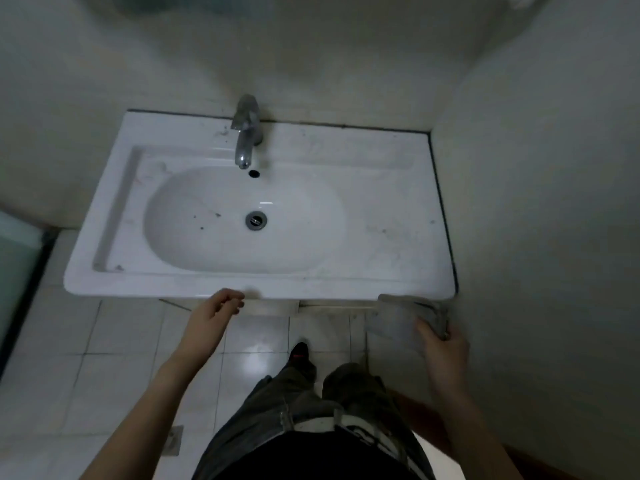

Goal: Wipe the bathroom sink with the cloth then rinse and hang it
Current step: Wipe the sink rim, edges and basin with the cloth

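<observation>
A white rectangular bathroom sink (363, 188) fills the middle of the view, with dark specks in its oval basin and on its rim. A grey drain (256, 220) sits in the basin. A chrome faucet (246, 133) stands at the back rim, no water running. A grey cloth (398, 317) hangs just below the sink's front right corner, and my right hand (443, 344) grips its right edge. My left hand (221, 306) hovers at the sink's front edge near the middle, fingers loosely curled, holding nothing.
A plain wall (536, 202) runs close along the sink's right side and another behind the faucet. White floor tiles (104, 341) lie below, with a small floor drain (173, 441) at lower left. My legs and a dark shoe (299, 351) stand before the sink. A glass panel (17, 271) is at left.
</observation>
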A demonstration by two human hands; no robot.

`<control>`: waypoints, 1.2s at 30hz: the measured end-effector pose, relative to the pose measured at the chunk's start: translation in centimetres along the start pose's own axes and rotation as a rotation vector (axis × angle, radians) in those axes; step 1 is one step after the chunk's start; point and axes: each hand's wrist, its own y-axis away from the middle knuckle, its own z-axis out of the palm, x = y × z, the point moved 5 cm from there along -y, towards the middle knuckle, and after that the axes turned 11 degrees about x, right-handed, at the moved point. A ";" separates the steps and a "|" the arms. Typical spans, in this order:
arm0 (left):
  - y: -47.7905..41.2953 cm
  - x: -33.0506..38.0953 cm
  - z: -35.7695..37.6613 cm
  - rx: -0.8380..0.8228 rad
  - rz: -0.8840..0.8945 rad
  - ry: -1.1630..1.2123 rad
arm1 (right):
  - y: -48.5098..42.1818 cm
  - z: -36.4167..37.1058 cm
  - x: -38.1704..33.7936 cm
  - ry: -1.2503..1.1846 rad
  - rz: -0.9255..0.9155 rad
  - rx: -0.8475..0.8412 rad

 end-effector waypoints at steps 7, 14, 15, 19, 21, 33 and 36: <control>-8.3 8.2 6.2 -0.058 0.101 -0.035 | -8.0 3.5 -7.3 -0.153 -0.100 0.032; -15.0 8.8 18.2 -0.096 -0.045 -0.010 | -17.5 10.6 -12.4 0.033 -0.538 -0.015; -15.7 8.6 19.7 -0.090 -0.058 -0.037 | -18.4 12.1 -12.5 0.135 -0.636 -0.053; -17.8 8.4 23.6 -0.061 -0.065 -0.100 | -20.5 18.6 -8.6 0.485 -0.902 -0.372; -17.9 8.3 25.1 -0.086 -0.063 -0.100 | -20.0 20.6 -5.9 0.638 -0.942 -0.538; -16.2 6.7 27.1 -0.122 0.132 -0.320 | -20.5 24.7 -3.3 0.862 -0.834 -0.290; -16.2 6.1 27.3 -0.091 0.207 -0.388 | -22.4 29.6 -3.9 0.889 -0.885 -0.218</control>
